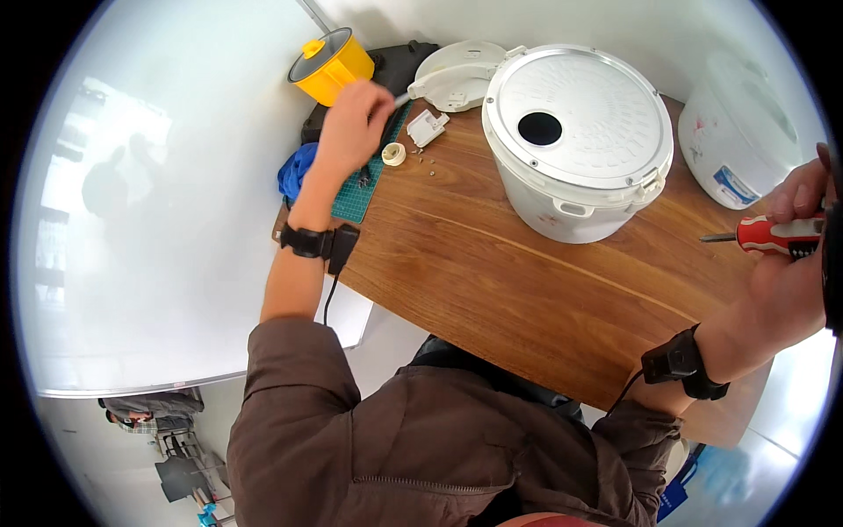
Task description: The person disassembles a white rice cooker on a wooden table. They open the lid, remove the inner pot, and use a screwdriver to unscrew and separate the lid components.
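At the right edge, my right hand is closed round a screwdriver with a red and white handle; its metal tip points left over the table. My left hand, blurred by motion, reaches to the far left with curled fingers, beside a yellow pot with a dark lid. A blurred greyish piece shows at its fingertips, too smeared to name. Nearby lie a white plastic bracket, a small cream ring-shaped part and a few tiny bits. Between my hands stands a round white appliance like a rice cooker, topped by a screwed metal plate.
A white lid-like cover leans behind the small parts. Under my left arm lie a green cutting mat and blue cloth. A second white appliance body stands at the far right. A whiteboard borders the table's left side.
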`<action>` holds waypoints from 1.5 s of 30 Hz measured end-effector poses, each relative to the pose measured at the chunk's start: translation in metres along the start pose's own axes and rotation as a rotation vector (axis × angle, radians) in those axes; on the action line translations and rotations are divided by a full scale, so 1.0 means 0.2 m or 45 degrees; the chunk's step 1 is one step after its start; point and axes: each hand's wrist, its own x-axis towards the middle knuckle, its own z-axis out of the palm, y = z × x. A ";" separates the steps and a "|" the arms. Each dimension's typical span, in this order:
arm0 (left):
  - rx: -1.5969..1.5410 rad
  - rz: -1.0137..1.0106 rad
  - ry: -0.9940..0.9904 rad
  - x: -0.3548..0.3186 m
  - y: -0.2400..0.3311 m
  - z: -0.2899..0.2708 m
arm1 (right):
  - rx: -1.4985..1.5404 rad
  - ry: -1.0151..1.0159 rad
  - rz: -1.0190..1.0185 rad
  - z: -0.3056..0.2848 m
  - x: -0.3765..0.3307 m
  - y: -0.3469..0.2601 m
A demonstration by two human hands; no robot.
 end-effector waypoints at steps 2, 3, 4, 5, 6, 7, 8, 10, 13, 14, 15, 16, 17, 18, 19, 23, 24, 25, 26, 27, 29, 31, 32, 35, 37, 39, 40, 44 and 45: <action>0.077 0.002 -0.096 -0.19 -0.11 0.11 | 0.064 -0.066 -0.074 -0.03 0.01 0.07; 0.136 0.020 -0.137 -0.26 -0.14 0.14 | 0.093 -0.107 -0.098 -0.05 0.02 0.11; 0.194 0.039 -0.179 -0.32 -0.16 0.17 | 0.111 -0.168 -0.099 -0.08 0.05 0.17; 0.247 0.055 -0.225 -0.36 -0.16 0.18 | 0.084 -0.183 -0.067 -0.06 0.05 0.16; 0.221 0.051 -0.220 -0.39 -0.17 0.18 | 0.062 -0.199 -0.034 -0.03 0.04 0.13; 0.196 0.047 -0.215 -0.41 -0.18 0.18 | 0.001 -0.166 0.029 0.00 0.01 0.07; 0.171 0.046 -0.211 -0.42 -0.17 0.17 | -0.021 -0.150 0.031 0.01 0.00 0.05; 0.136 -0.021 -0.046 -0.40 -0.18 0.15 | -0.024 -0.140 -0.023 0.02 -0.02 0.08; -0.037 -0.117 0.210 -0.26 -0.06 0.09 | 0.006 -0.126 -0.210 -0.02 -0.02 0.22; -0.119 -0.149 0.294 -0.21 0.02 0.07 | 0.048 -0.124 -0.214 -0.03 -0.02 0.23; -0.216 -0.131 0.367 -0.16 0.10 0.05 | 0.097 -0.127 -0.222 -0.04 -0.03 0.23; -0.253 -0.048 0.421 -0.13 0.19 0.05 | 0.184 -0.137 -0.167 -0.02 -0.05 0.21; -0.298 0.035 0.486 -0.11 0.29 0.05 | 0.278 -0.188 -0.201 -0.03 -0.04 0.21; -0.332 0.113 0.550 -0.08 0.38 0.04 | 0.387 -0.245 -0.227 -0.03 -0.04 0.22; -0.372 0.238 0.574 -0.04 0.48 0.05 | 0.485 -0.347 -0.336 -0.06 -0.01 0.25; -0.481 0.527 0.669 0.09 0.72 0.16 | 0.698 -0.521 -0.504 -0.08 0.00 0.24; -0.504 0.558 0.691 0.13 0.76 0.19 | 0.660 -0.483 -0.536 -0.06 -0.02 0.24; -0.573 0.516 0.713 0.16 0.79 0.22 | 0.619 -0.445 -0.568 -0.05 -0.03 0.24; -0.640 0.480 0.722 0.18 0.82 0.25 | 0.578 -0.403 -0.595 -0.04 -0.05 0.23; -0.707 0.444 0.730 0.20 0.83 0.28 | 0.488 -0.368 -0.628 -0.01 -0.06 0.22; -0.754 0.473 0.697 0.21 0.83 0.32 | 0.403 -0.328 -0.660 0.03 -0.07 0.23; -0.769 0.501 0.748 0.22 0.83 0.35 | 0.345 -0.308 -0.674 0.05 -0.04 0.27; -0.776 0.514 0.765 0.22 0.84 0.37 | 0.310 -0.298 -0.681 0.05 -0.03 0.27; -0.800 0.520 0.816 0.22 0.85 0.40 | 0.228 -0.332 -0.759 0.03 0.06 0.30; -0.770 0.525 0.783 0.21 0.85 0.40 | 0.244 -0.306 -0.751 0.04 0.07 0.34; -0.767 0.521 0.760 0.22 0.85 0.40 | 0.241 -0.284 -0.739 0.05 0.06 0.34; -0.774 0.519 0.747 0.22 0.85 0.40 | 0.231 -0.275 -0.734 0.05 0.06 0.35; -0.767 0.526 0.743 0.21 0.85 0.40 | 0.235 -0.266 -0.727 0.06 0.06 0.39; -0.767 0.527 0.737 0.21 0.85 0.40 | 0.233 -0.265 -0.725 0.06 0.07 0.40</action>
